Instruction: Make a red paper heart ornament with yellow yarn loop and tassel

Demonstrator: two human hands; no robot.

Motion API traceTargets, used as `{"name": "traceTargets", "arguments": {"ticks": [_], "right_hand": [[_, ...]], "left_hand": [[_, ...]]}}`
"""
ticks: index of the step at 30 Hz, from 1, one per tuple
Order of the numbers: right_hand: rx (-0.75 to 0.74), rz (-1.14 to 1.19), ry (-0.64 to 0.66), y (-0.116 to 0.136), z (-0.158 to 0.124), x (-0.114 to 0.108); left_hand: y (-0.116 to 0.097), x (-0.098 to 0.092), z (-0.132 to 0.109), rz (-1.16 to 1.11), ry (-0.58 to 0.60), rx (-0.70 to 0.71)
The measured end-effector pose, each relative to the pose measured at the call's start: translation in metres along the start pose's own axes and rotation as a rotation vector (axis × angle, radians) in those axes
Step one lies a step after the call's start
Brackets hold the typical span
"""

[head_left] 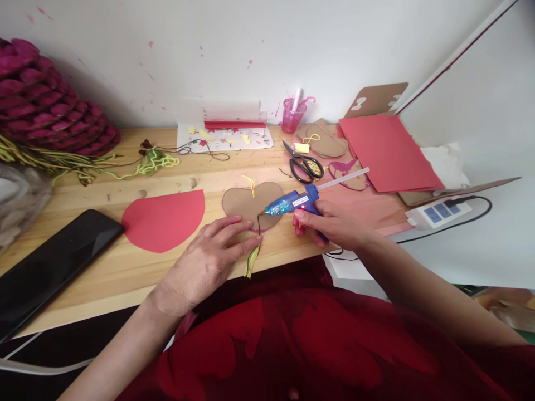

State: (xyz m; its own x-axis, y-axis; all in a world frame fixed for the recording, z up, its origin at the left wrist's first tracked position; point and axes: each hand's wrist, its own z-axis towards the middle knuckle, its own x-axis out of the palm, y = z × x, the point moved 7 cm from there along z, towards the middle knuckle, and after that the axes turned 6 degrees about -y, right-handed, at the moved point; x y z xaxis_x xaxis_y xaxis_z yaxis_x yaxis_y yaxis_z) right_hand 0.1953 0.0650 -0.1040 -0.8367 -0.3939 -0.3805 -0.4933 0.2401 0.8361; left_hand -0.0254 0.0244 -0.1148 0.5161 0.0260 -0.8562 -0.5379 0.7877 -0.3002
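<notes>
My right hand (324,225) is wrapped round the handle of a blue hot glue gun (295,201), with a clear glue stick poking out of its back. The nozzle meets a dark cord on a brown cardboard heart (240,203). A yellow loop lies at the heart's top notch, and a yellow-green tassel (251,260) hangs from the cord over the table edge. My left hand (215,248) lies with fingers stretched out, tips on the heart's lower edge and beside the cord. To its left is a red paper piece (165,220) with a rounded outline.
A black phone (54,267) lies at the left. Black scissors (307,164), a pink cup (293,116) and red sheets (388,153) are behind the glue gun. A power strip (438,213) with a black cable sits at the right. Paper stars (203,143) lie at the back.
</notes>
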Motion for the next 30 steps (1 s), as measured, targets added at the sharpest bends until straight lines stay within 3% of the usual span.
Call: {"name": "traceTargets", "arguments": {"ticks": [5, 11, 25, 30], "right_hand": [[0.043, 0.001, 0.058, -0.001, -0.005, 0.003], [0.015, 0.010, -0.016, 0.001, 0.001, 0.000], [0.045, 0.021, -0.014, -0.001, -0.001, 0.001], [0.001, 0.212, -0.174, -0.002, 0.005, -0.009]], "left_hand": [[0.000, 0.001, -0.001, -0.007, -0.017, 0.001], [-0.001, 0.000, -0.001, -0.006, -0.005, -0.002], [0.002, 0.001, -0.003, -0.022, 0.015, -0.020], [0.003, 0.002, -0.005, -0.078, -0.023, -0.030]]}}
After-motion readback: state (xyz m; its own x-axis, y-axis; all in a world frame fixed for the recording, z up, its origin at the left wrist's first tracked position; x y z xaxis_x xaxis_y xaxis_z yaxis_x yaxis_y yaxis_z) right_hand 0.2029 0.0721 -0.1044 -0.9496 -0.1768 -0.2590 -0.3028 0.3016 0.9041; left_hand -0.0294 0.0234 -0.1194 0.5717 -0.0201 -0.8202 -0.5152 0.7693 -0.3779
